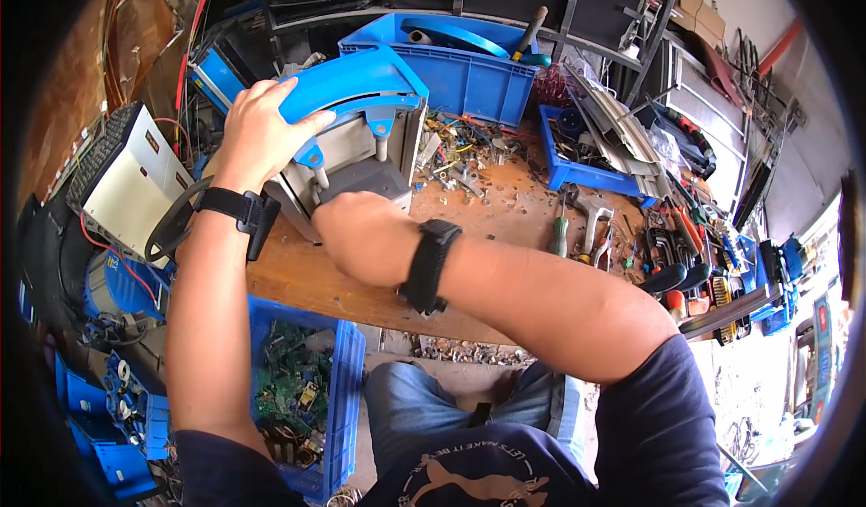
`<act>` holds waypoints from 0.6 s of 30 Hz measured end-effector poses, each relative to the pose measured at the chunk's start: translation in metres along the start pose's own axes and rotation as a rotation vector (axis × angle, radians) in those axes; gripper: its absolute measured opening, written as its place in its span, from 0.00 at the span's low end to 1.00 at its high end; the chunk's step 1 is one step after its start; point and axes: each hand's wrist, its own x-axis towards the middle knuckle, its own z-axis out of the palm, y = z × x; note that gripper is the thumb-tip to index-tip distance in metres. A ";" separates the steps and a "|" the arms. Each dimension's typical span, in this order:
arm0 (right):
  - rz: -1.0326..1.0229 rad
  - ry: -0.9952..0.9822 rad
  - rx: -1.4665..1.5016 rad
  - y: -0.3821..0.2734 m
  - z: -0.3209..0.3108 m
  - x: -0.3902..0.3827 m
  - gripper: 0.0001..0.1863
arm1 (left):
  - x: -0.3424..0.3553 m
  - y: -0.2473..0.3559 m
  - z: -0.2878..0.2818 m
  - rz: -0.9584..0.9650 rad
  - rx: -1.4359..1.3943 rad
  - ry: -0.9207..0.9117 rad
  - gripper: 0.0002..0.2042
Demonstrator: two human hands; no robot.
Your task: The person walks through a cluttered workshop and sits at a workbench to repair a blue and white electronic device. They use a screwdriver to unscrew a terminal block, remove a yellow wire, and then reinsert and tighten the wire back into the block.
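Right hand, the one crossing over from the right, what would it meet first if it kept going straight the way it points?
Likely the grey machine housing under the blue curved cover: the right hand already sits against its lower edge, though depth is unclear.

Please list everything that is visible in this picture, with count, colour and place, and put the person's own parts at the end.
machine part: one, grey body with a curved blue cover, on the workbench, back left
workbench: one, brown wood, centre
large crate: one, blue, behind the machine part
small tray: one, blue, right of centre on the bench
screwdriver: one, green handle, on the bench, right
floor crate: one, blue, holds green circuit boards, below the bench edge
metal box: one, cream with dark grille, far left
left hand: grips the blue cover, black wristband
right hand: against the grey body, black wristband; fingers hidden
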 end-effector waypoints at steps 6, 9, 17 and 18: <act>0.040 0.072 0.130 0.027 0.018 -0.009 0.11 | -0.001 0.003 0.001 -0.015 -0.008 -0.023 0.32; 0.008 0.090 0.167 0.031 0.015 -0.012 0.11 | 0.001 0.005 0.001 -0.008 -0.002 -0.012 0.31; -0.059 0.105 -0.019 0.029 0.020 -0.011 0.10 | 0.002 0.005 -0.003 0.031 0.008 0.003 0.30; -0.072 0.082 -0.070 0.026 0.019 -0.011 0.10 | 0.002 0.004 -0.003 0.030 0.013 -0.001 0.30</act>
